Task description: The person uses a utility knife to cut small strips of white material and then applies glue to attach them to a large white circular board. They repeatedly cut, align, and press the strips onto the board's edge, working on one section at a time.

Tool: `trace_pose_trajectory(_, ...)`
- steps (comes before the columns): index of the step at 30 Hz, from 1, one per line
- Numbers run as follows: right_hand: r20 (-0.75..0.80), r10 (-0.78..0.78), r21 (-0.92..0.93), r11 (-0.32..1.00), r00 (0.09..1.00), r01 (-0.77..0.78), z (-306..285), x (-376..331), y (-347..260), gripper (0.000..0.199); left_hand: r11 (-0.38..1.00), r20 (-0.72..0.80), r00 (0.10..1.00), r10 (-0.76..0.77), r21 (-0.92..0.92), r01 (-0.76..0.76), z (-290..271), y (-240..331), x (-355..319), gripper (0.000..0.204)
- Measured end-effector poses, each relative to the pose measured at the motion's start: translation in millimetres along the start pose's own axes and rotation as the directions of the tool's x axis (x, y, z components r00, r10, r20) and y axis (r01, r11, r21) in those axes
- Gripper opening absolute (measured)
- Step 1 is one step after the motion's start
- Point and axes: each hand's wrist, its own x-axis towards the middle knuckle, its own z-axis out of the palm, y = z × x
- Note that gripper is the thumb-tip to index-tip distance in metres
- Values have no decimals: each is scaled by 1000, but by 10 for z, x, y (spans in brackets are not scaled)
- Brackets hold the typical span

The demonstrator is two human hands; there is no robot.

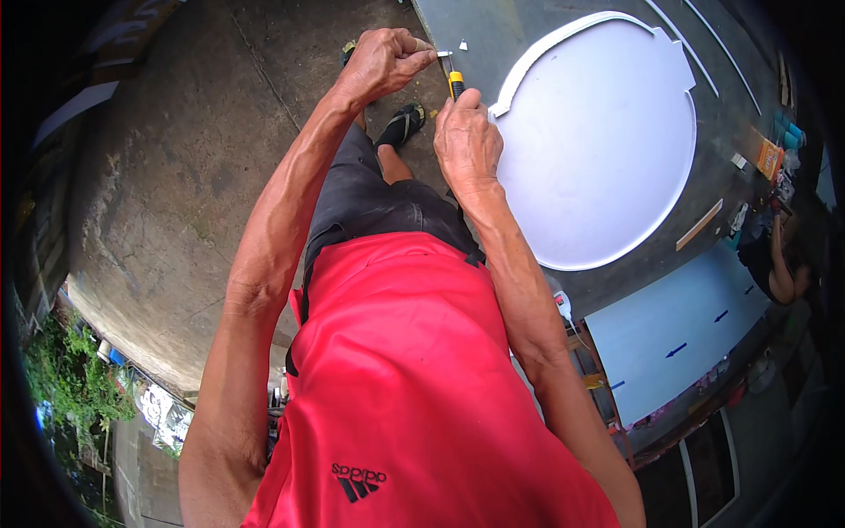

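My right hand (469,141) is wrapped round a yellow and black utility knife (456,84), its thin blade pointing away from me. The blade meets a small white strip (443,55) at the edge of the dark worktable. That strip is pinched between the thumb and fingers of my left hand (387,66). A tiny white offcut (463,46) lies just beyond. To the right of the knife rests a large round white panel (603,158) with notched sides. A raised white edging strip (550,51) stands along its upper left rim.
Long thin white strips (691,44) lie at the far right of the table. A wooden slat (700,225), an orange box (769,158) and a pale blue sheet (651,326) with arrows are at right. Another person's arm (779,255) shows there. Concrete floor (176,176) spreads left.
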Motion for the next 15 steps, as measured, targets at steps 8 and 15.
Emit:
trace_pose_trajectory(8,44,39,-5,999,998,-39,-53,-15,-32,28,989,13,994,-111,-101,112,42,4,-14,28)
trace_pose_trajectory(15,143,85,103,990,986,-100,-300,-41,-48,28,843,164,952,-258,-443,305,75,-193,-108,29)
